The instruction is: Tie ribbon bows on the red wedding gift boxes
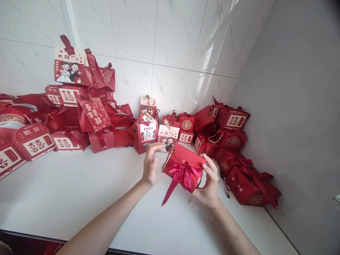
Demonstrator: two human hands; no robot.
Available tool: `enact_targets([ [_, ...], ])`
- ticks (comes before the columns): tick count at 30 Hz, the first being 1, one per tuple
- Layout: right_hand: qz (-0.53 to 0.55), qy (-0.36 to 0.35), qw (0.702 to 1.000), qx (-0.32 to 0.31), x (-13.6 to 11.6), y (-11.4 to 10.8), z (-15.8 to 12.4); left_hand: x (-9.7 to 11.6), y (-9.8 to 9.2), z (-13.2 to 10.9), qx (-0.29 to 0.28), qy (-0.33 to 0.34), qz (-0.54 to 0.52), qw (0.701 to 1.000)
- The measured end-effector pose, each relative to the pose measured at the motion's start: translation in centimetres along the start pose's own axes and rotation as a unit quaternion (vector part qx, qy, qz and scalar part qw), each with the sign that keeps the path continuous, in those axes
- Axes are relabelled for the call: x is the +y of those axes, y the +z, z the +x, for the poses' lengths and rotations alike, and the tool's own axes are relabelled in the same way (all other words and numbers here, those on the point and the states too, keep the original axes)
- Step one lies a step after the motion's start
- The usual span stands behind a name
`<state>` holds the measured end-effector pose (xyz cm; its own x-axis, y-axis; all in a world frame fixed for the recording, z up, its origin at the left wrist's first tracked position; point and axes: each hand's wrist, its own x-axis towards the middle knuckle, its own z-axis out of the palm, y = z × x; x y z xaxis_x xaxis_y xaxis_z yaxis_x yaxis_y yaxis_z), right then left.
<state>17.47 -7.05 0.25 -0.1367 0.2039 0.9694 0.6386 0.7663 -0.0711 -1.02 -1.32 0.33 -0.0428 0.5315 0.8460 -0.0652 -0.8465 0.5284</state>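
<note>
My right hand point(209, 182) grips a red gift box point(191, 154) from its right side, holding it tilted above the white table. A crimson ribbon point(185, 174) is tied in a bow across the box's front, and one tail hangs down to the left. Gold cord handles point(165, 162) show at its sides. Just left of the box, my left hand point(152, 165) is raised with its fingers apart, holding nothing. Behind the held box stands a small box with a cartoon couple point(168, 136).
Red gift boxes point(37, 143) are piled along the wall at left, with more red boxes point(233, 141) stacked at right. A pen point(225, 186) lies right of my right hand. Clear plastic point(201, 208) rests on the white table point(92, 191). A grey wall point(287, 117) bounds the right.
</note>
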Motion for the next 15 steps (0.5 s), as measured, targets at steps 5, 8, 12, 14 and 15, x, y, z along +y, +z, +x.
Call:
enact_targets([
  [5, 0.016, 0.028, 0.999, -0.026, 0.2, 0.2, 0.0, 0.6, 0.4, -0.2, -0.064, 0.040, 0.017, 0.997],
  [8, 0.034, 0.022, 0.999, -0.034, 0.2, 0.5, -0.1, 1.1, 0.9, -0.6, -0.048, 0.076, 0.076, 0.993],
  [12, 0.046, 0.046, 0.998, -0.023, 0.2, 0.7, -0.1, 1.6, 1.2, -0.9, -0.045, 0.143, 0.141, 0.978],
  [14, 0.041, 0.061, 0.997, -0.020, 0.2, 0.7, -0.1, 1.6, 1.3, -0.9, -0.066, 0.180, 0.149, 0.970],
  [15, 0.037, 0.068, 0.997, -0.019, 0.3, 0.7, -0.2, 1.6, 1.3, -0.9, -0.078, 0.194, 0.149, 0.967],
])
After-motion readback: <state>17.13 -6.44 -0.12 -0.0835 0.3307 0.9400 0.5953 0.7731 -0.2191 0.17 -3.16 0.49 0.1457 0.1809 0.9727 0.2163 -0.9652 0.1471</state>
